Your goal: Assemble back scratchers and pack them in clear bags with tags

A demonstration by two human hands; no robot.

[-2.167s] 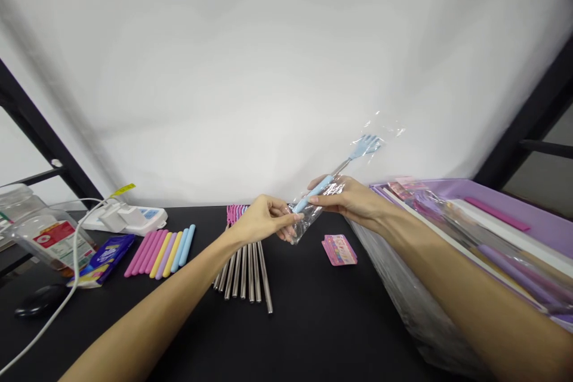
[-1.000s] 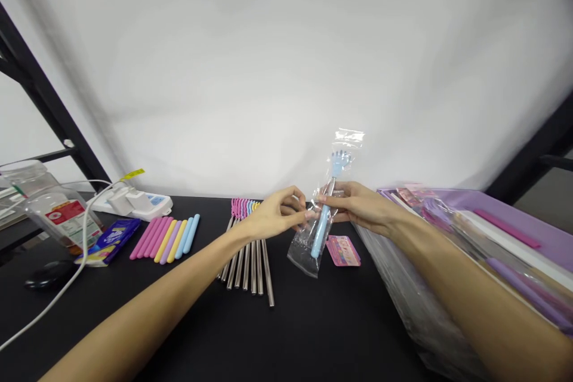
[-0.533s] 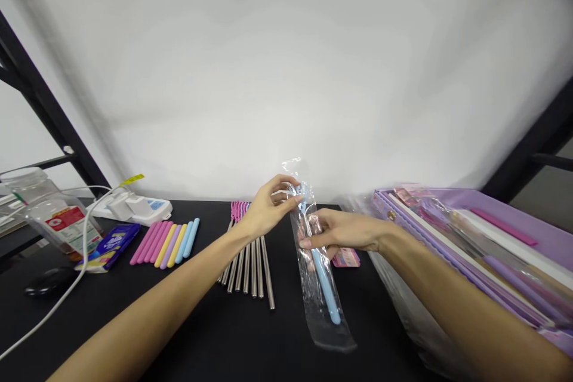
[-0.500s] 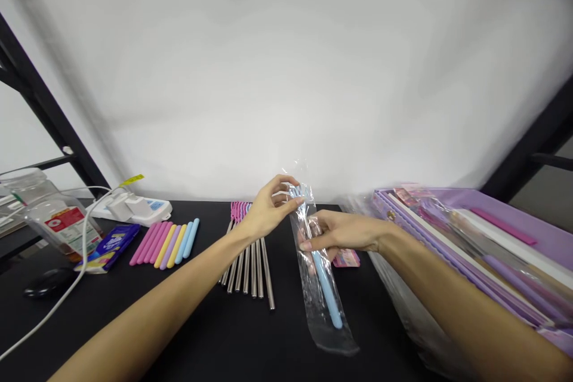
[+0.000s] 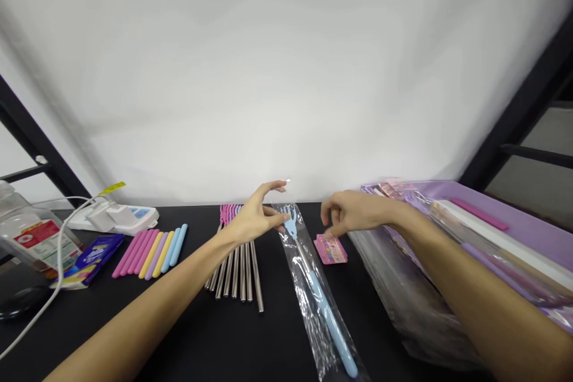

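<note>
A light blue back scratcher lies inside a clear plastic sleeve on the black table, its hand-shaped head towards the wall. At the sleeve's top end is my left hand, fingers spread and thumb by the scratcher's head; whether the thumb touches the plastic I cannot tell. My right hand hovers over a small stack of pink printed cards. Its fingers are bent, apart from the thumb, with nothing seen between them. Left of the sleeve, several metal rods with pink, purple and blue scratcher heads lie side by side.
Several pink, yellow, purple and blue handles lie in a row at left. Beyond them are a power strip, a white cable, a blue snack packet and a clear jar. A purple box and plastic sleeves occupy the right.
The blue scratcher in its sleeve has gone from my hands down onto the table. My right hand has let go and moved right, above the pink cards. My left fingers have spread.
</note>
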